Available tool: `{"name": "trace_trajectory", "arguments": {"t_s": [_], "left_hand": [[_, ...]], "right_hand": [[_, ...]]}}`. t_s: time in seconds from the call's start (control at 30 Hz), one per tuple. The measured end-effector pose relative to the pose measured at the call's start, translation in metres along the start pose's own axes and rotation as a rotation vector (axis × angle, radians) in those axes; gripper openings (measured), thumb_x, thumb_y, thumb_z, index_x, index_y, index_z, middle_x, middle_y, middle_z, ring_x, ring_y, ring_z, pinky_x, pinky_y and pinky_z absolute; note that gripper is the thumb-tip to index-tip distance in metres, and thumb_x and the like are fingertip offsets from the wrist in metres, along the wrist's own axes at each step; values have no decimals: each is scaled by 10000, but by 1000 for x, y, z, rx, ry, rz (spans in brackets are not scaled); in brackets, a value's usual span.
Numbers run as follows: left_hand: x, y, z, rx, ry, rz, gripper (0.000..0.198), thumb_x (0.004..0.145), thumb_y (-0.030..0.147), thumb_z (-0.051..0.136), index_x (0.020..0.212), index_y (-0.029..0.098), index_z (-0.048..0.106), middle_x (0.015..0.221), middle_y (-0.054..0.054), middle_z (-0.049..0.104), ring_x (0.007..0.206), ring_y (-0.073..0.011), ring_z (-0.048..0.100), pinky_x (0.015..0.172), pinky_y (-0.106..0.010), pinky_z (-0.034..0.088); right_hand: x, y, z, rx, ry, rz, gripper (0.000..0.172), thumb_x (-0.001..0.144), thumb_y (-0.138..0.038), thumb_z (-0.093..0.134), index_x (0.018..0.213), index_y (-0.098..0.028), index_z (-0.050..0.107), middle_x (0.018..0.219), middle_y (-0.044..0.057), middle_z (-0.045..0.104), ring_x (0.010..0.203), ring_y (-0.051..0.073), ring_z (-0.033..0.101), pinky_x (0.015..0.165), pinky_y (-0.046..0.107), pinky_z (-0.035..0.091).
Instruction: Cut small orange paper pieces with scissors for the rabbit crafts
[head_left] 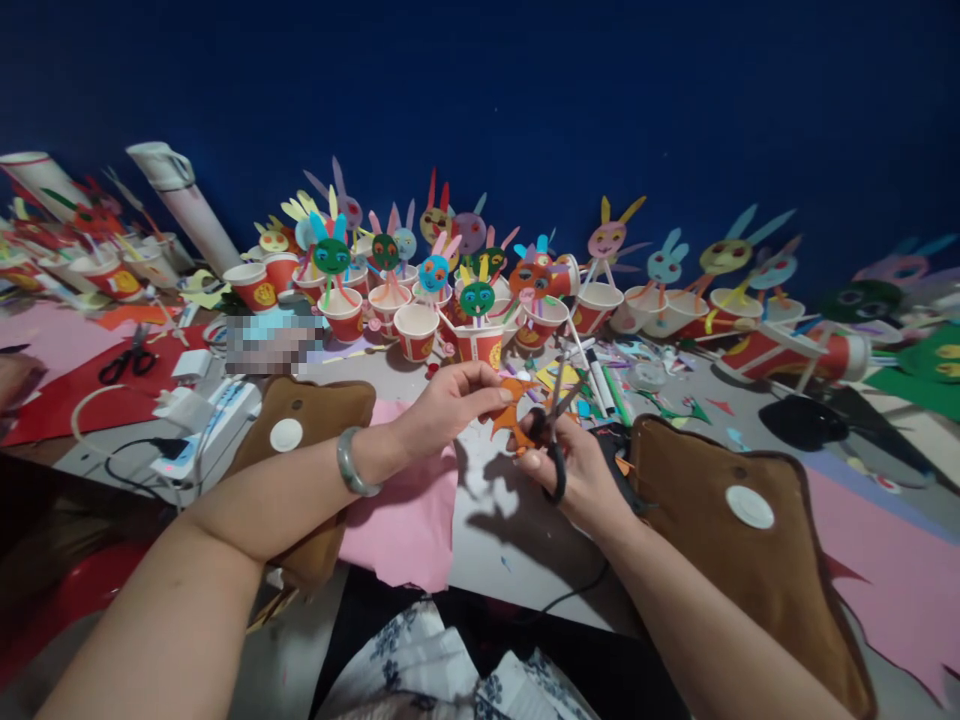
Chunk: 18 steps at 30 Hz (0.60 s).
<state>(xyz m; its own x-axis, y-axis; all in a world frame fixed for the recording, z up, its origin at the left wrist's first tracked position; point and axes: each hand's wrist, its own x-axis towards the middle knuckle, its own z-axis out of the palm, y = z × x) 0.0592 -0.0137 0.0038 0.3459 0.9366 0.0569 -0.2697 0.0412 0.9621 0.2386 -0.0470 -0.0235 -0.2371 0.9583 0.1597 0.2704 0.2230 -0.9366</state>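
My left hand [457,405] pinches an orange paper cutout [508,402] by its upper edge, thumb on top. The cutout has a jagged, pointed outline and a curved notch on its right side. In my right hand [574,470] is a pair of black-handled scissors [556,415], blades pointing up and away. The scissors and right fingers are close against the cutout's right side; whether the blades touch the paper I cannot tell. Under my left forearm lies a sheet of pink paper [409,530]. A jade-like bangle [356,463] circles my left wrist.
Paper cups [417,333] with paper rabbit faces [331,256] crowd the back. Brown cushion-like pads [739,560] lie on both sides. A power strip [214,425], other scissors [129,358] and a white thermos [184,205] are at left. Markers [600,380] and paper scraps lie behind my hands.
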Motion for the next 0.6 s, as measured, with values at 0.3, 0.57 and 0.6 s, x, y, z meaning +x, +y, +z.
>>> {"name": "trace_trajectory", "arguments": {"t_s": [0.3, 0.57, 0.6], "left_hand": [[-3, 4, 4, -40, 51, 81, 182, 703, 202, 675, 671, 140, 507, 599, 46, 523, 560, -50, 477, 555, -191, 390], [-9, 1, 11, -36, 38, 38, 175, 710, 205, 659, 655, 136, 508, 606, 45, 502, 567, -49, 451, 555, -194, 372], [-10, 1, 12, -38, 30, 31, 171, 718, 202, 651, 658, 137, 505, 611, 45, 499, 566, -48, 446, 555, -194, 368]], "right_hand": [[-1, -2, 6, 0, -197, 83, 465, 693, -597, 702, 783, -181, 513, 712, 11, 556, 659, 156, 515, 594, 271, 427], [1, -9, 9, 31, -175, 71, 505, 666, -656, 689, 720, -186, 512, 644, -11, 496, 597, 130, 445, 551, 251, 396], [1, -9, 9, 33, -169, 68, 499, 672, -652, 686, 715, -187, 509, 636, -15, 488, 587, 126, 433, 544, 248, 390]]}}
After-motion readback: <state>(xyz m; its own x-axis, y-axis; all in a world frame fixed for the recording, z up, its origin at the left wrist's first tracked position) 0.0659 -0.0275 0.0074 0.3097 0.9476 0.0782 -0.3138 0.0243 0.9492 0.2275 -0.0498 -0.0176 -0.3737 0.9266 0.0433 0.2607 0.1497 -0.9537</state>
